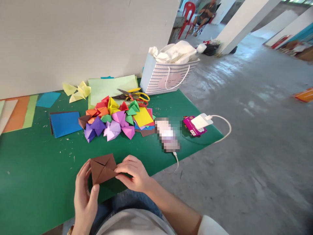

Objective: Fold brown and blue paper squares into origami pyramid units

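A brown square of folded paper (104, 169), its corners brought to the middle, is held between both hands just over the front edge of the green table (44, 182). My left hand (85, 192) grips its left side, thumb at the lower left corner and fingers behind. At the right corner, the fingertips and thumb of my right hand (133, 173) pinch the paper. Beyond it lies a pile of folded paper pieces (119, 117) in purple, orange, red, yellow and green. Blue paper sheets (65, 124) lie left of the pile, and a stack of small coloured squares (143, 117) is at its right.
Scissors (132, 95) lie behind the pile on pale green sheets (112, 85). A striped paper bag (168, 75) stands at the back. To the right are a blurred-out phone (168, 134) with a cable and a white charger (201, 121) on a purple box. Someone sits far off.
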Demonstrator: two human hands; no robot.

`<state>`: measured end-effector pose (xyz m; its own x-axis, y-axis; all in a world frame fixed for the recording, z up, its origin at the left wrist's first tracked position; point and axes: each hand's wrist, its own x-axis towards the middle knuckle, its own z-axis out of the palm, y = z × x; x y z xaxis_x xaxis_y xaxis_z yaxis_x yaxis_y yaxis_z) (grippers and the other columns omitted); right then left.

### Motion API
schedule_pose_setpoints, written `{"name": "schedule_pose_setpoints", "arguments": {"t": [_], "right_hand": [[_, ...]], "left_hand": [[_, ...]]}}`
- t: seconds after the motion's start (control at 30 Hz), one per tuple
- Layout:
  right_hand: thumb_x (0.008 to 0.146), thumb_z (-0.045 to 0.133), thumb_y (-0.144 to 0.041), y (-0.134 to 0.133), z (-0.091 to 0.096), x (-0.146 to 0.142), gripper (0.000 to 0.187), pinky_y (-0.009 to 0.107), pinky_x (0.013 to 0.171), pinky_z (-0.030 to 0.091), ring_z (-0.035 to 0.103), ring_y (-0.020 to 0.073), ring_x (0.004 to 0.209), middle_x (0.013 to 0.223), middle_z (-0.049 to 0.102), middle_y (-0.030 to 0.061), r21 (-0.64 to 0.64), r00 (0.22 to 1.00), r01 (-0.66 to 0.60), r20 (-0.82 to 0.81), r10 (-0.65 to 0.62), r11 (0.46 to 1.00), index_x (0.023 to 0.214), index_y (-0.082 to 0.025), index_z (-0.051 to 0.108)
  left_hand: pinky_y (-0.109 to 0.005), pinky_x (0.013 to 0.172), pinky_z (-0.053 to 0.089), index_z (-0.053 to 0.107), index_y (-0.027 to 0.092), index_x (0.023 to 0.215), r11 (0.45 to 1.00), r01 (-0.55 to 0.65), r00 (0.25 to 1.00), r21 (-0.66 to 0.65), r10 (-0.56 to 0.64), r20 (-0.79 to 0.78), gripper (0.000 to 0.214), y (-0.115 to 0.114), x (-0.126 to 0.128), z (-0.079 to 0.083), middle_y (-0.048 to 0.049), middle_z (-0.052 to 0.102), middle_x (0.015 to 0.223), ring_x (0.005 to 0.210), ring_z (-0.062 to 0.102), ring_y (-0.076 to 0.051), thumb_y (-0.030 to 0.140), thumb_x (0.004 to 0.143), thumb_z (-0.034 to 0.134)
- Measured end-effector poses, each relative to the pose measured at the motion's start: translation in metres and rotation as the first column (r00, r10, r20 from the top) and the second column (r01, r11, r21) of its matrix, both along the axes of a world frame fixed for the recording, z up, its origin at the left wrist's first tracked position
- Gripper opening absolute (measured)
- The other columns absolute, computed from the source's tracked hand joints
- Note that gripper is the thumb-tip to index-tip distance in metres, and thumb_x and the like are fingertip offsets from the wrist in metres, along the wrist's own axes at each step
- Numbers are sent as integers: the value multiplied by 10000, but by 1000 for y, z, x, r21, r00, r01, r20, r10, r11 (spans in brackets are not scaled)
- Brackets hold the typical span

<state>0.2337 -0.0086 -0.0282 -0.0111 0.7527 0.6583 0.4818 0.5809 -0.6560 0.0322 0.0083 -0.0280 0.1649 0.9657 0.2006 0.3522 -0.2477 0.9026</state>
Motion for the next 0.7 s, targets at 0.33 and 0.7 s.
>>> {"name": "schedule_pose_setpoints", "arguments": {"t": [0.33, 0.7], "right_hand": [[871, 599, -156, 1, 1, -1, 179, 322, 752, 544, 668, 144, 784, 874, 735, 46, 21, 999, -27, 30, 27, 999, 1042, -209, 602], [869, 577, -148, 1, 2, -1, 171, 322, 715, 533, 597, 169, 771, 850, 724, 34, -132, 998, 57, 1, -57, 990, 1019, -217, 622]], "left_hand": [[-183, 601, 522, 566, 223, 1300, 846, 15, 935, -532, 177, 308, 607, 24, 14, 13, -3, 664, 840, 706, 629, -135, 444, 760, 735], [-218, 647, 553, 639, 198, 1167, 931, -36, 987, -363, 90, 134, 441, 16, 15, -2, -29, 706, 875, 743, 658, -153, 441, 803, 694]]}}
